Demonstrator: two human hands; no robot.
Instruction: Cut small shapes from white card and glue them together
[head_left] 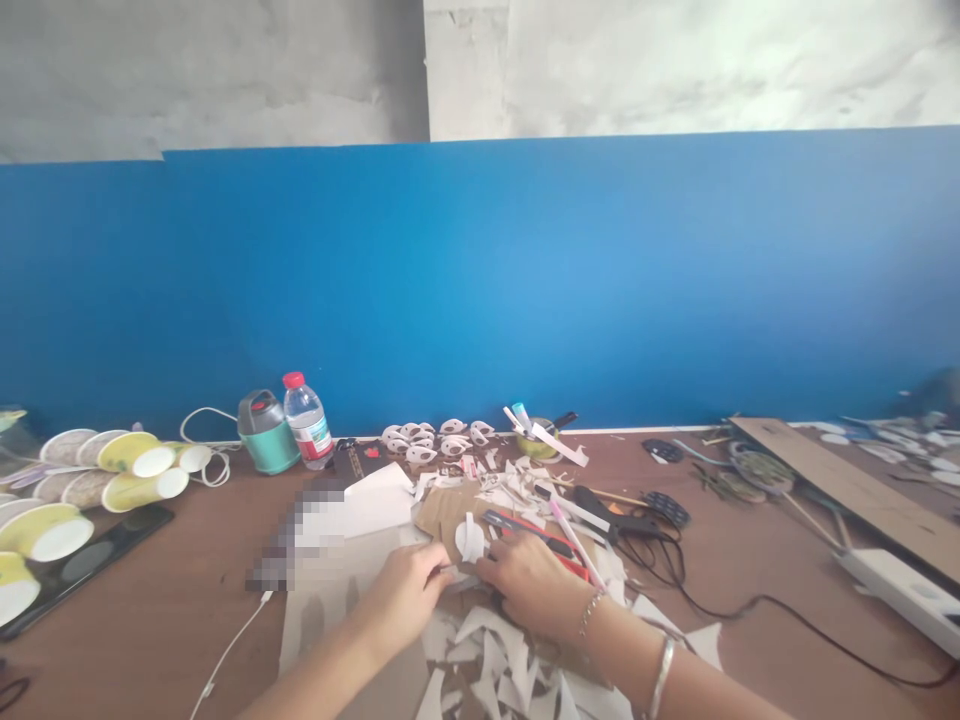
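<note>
My left hand (412, 592) is closed in a pinch over a sheet of brown cardboard (315, 625). My right hand (531, 585), wearing a bracelet and a bangle, faces it with fingers curled and pressed together. Between the fingertips shows a thin greyish piece (463, 582), too small and blurred to name. Just beyond the hands stands a rounded white paper cutout (470, 538). Red-and-black cutting tools (559, 545) lie behind my right hand, with a pink pen (576, 542) across them. White paper scraps (491, 650) are heaped below the hands.
Rows of paper cups (139, 455) stand at the left beside a black phone-like slab (90, 565). A teal container (268, 440) and a water bottle (309, 425) stand near the blue partition (480, 280). Curled white cutouts (435, 440) sit behind. A cable (750, 605) and power strip (904, 595) lie right.
</note>
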